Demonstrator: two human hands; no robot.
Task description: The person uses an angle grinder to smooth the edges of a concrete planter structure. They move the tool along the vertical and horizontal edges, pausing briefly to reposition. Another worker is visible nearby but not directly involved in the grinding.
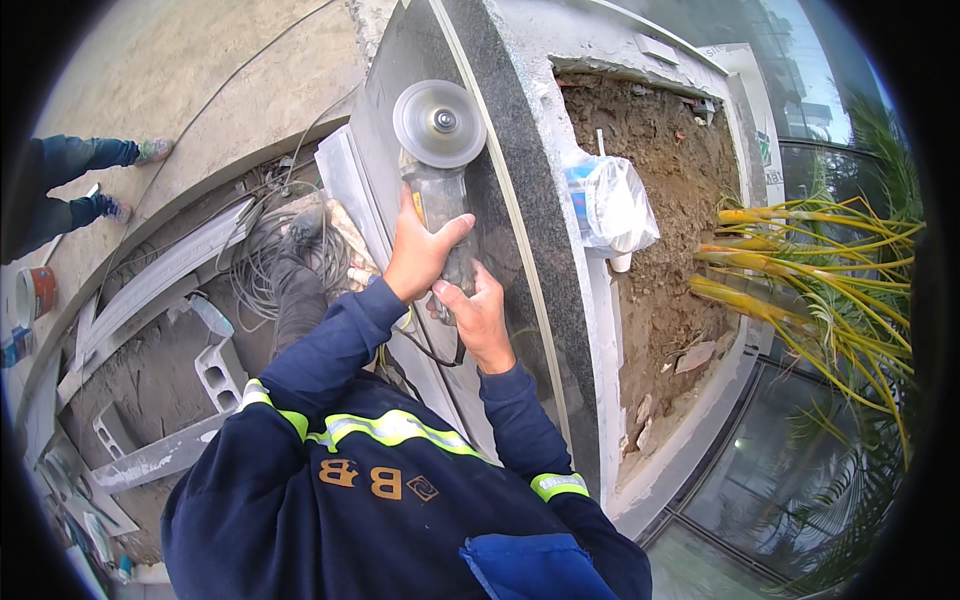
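An angle grinder (pixel 441 190) with a round silver disc (pixel 439 123) lies over a dark polished stone slab (pixel 540 260) on a planter wall. My left hand (pixel 420 252) wraps around the grinder's body from the left. My right hand (pixel 478 315) grips the rear of the grinder just below it. The disc sits near a pale line running along the slab. Both arms wear dark blue sleeves with yellow reflective bands. The grinder's black cord (pixel 425 350) hangs below my hands.
Brown soil (pixel 660 220) fills the planter right of the slab, with a plastic bag (pixel 612 203) on it and yellow-green palm fronds (pixel 810 290) beyond. Left and below lie coiled cables (pixel 265 265), concrete blocks (pixel 220 375) and metal profiles. Another person's legs (pixel 70 180) stand far left.
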